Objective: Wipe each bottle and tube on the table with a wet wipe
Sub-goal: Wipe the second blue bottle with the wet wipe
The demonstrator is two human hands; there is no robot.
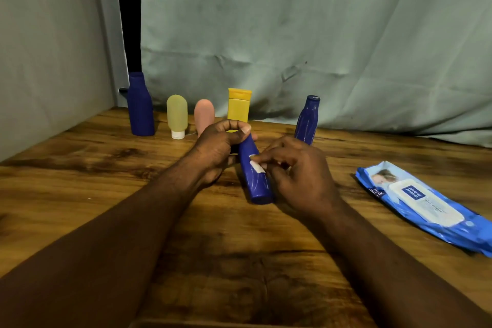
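My left hand (219, 146) grips the top end of a slim blue bottle (254, 181), which is tilted with its flat base toward me just above the table (80, 181). My right hand (295, 176) pinches a small white wet wipe (257, 167) against the bottle's side. Along the back stand a large blue bottle (140, 106), a yellow-green tube (177, 116) on its white cap, a pink tube (204, 116), a yellow tube (238, 108) and another slim blue bottle (306, 121).
A blue pack of wet wipes (423, 204) lies flat at the right side of the wooden table. Grey-green cloth (292, 34) hangs behind the table and along the left.
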